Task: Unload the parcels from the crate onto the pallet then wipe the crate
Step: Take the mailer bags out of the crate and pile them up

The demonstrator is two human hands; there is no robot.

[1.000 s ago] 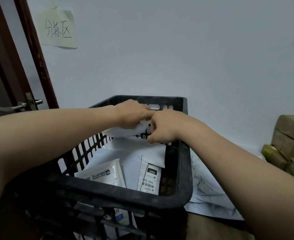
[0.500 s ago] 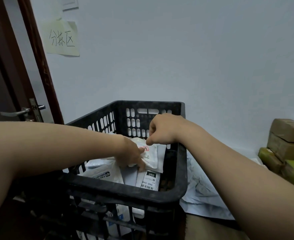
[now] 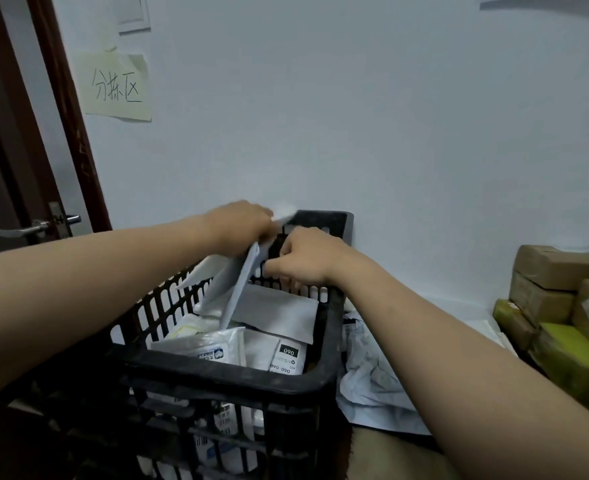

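Head: left hand (image 3: 241,225) around tilted parcel (image 3: 232,289)

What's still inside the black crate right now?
Several white parcels lie in the crate; the left hand holds a grey mailer tilted up. Lower layers and the floor are covered.

crate (image 3: 223,374): black plastic, matt, scuffed | parcels (image 3: 279,311): white and grey plastic film, slightly glossy | boxes (image 3: 556,265): brown cardboard, matt | door handle (image 3: 26,231): brushed metal | note (image 3: 116,86): matt yellowish paper
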